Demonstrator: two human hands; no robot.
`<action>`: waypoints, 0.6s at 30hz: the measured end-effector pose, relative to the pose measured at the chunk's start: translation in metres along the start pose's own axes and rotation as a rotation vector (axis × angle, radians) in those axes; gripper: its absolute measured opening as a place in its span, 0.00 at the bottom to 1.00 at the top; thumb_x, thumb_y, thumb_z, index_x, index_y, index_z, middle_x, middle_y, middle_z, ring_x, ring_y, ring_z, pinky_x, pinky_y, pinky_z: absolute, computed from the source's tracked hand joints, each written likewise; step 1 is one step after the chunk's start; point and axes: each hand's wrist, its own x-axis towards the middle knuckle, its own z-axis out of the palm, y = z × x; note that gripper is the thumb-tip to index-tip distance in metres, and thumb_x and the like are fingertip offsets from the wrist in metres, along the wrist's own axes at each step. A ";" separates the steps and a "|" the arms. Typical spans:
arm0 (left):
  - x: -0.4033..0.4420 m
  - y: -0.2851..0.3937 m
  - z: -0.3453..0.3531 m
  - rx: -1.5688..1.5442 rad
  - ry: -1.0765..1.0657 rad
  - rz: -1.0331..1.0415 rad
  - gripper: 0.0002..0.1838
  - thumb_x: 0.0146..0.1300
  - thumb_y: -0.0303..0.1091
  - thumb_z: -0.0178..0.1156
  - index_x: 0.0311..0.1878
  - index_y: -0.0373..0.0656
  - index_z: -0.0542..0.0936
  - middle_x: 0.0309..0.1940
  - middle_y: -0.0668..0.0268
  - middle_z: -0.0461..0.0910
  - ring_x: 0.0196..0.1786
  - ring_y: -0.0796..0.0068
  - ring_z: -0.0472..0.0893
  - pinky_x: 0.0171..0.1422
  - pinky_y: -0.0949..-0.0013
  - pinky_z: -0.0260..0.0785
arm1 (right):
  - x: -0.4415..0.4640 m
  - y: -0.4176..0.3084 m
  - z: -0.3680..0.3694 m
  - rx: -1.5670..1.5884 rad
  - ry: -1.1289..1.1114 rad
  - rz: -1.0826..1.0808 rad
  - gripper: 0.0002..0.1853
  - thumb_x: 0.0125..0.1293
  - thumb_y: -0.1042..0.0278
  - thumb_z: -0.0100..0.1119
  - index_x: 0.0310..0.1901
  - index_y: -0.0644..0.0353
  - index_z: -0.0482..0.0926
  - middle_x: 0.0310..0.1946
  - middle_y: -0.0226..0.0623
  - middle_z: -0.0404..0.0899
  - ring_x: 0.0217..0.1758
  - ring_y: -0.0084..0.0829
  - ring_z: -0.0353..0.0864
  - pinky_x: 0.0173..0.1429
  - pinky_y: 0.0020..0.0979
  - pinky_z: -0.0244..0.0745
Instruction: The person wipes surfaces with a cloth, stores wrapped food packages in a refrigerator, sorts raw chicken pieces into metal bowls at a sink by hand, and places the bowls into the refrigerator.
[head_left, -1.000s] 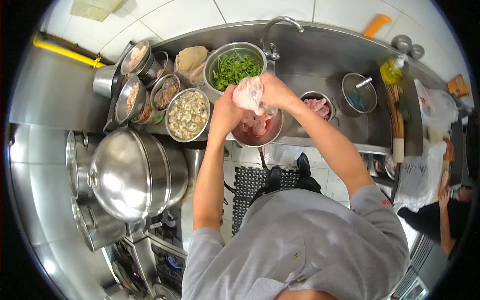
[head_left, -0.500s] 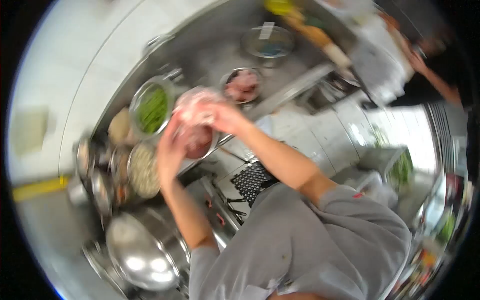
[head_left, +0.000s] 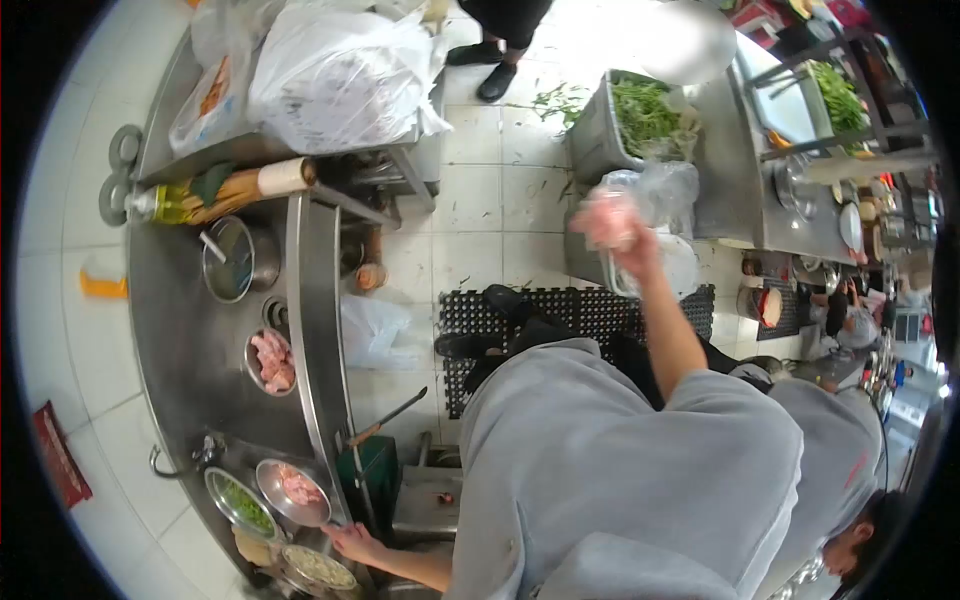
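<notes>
My right hand (head_left: 638,252) is stretched out above a grey bin lined with clear plastic (head_left: 668,195), closed round a crumpled plastic bag (head_left: 607,218) that looks pinkish and is blurred. Down at the lower left, my left hand (head_left: 357,543) rests by the sink's edge with its fingers partly spread, next to the rim of a steel bowl of pale pink meat (head_left: 298,486). Beside that bowl are a bowl of green leaves (head_left: 246,508) and a bowl of pale sliced pieces (head_left: 318,568).
The steel sink (head_left: 175,370) holds another meat bowl (head_left: 271,361) and a pot (head_left: 230,260). A crate of greens (head_left: 640,115) stands on the floor. A co-worker in grey (head_left: 825,455) is close at the right; another person's legs (head_left: 497,40) show at the top.
The view has swung round from the sink towards the floor and bin. My hands have parted: the right carried the plastic bag away to the right, while the left stayed near the bowls.
</notes>
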 end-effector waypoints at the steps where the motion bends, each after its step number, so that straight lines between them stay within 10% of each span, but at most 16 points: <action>1: 0.030 -0.019 -0.018 -0.094 -0.214 -0.035 0.19 0.68 0.51 0.55 0.36 0.42 0.71 0.22 0.72 0.58 0.25 0.77 0.60 0.29 0.73 0.58 | -0.010 -0.006 -0.143 0.089 -0.042 0.032 0.28 0.67 0.50 0.54 0.62 0.60 0.67 0.52 0.38 0.75 0.52 0.31 0.77 0.51 0.36 0.77; 3: 0.033 -0.031 -0.025 -0.362 -0.496 -0.064 0.12 0.70 0.44 0.52 0.39 0.45 0.71 0.27 0.71 0.63 0.29 0.76 0.64 0.34 0.70 0.63 | -0.088 -0.018 -0.221 -0.450 0.774 -0.116 0.26 0.67 0.51 0.53 0.62 0.53 0.69 0.54 0.40 0.75 0.53 0.38 0.75 0.56 0.39 0.71; 5: 0.025 -0.032 -0.020 -0.462 -0.400 -0.084 0.12 0.70 0.41 0.52 0.44 0.42 0.72 0.36 0.65 0.74 0.38 0.70 0.74 0.43 0.68 0.70 | -0.071 -0.030 -0.220 -0.891 1.091 0.072 0.12 0.62 0.53 0.61 0.34 0.53 0.82 0.30 0.30 0.79 0.25 0.23 0.74 0.26 0.23 0.66; 6: 0.023 -0.029 -0.020 -0.411 -0.284 -0.126 0.16 0.69 0.42 0.53 0.53 0.40 0.71 0.41 0.62 0.76 0.42 0.67 0.75 0.46 0.67 0.71 | -0.053 -0.018 -0.211 -0.928 1.054 0.072 0.14 0.61 0.56 0.63 0.38 0.57 0.78 0.29 0.29 0.78 0.21 0.22 0.72 0.21 0.24 0.62; 10: -0.006 0.000 0.009 -0.530 -0.183 -0.045 0.12 0.65 0.29 0.58 0.49 0.39 0.70 0.46 0.60 0.73 0.52 0.65 0.75 0.55 0.57 0.75 | 0.050 0.084 -0.044 -1.211 0.272 0.107 0.23 0.62 0.70 0.61 0.59 0.61 0.69 0.46 0.35 0.77 0.41 0.26 0.78 0.38 0.24 0.73; 18: -0.001 0.005 0.042 -0.581 -0.233 -0.062 0.14 0.60 0.23 0.58 0.41 0.44 0.62 0.37 0.58 0.76 0.35 0.60 0.82 0.38 0.64 0.81 | -0.014 0.320 0.427 -1.061 -1.583 -0.285 0.17 0.56 0.77 0.60 0.49 0.60 0.79 0.45 0.38 0.81 0.44 0.34 0.82 0.46 0.33 0.78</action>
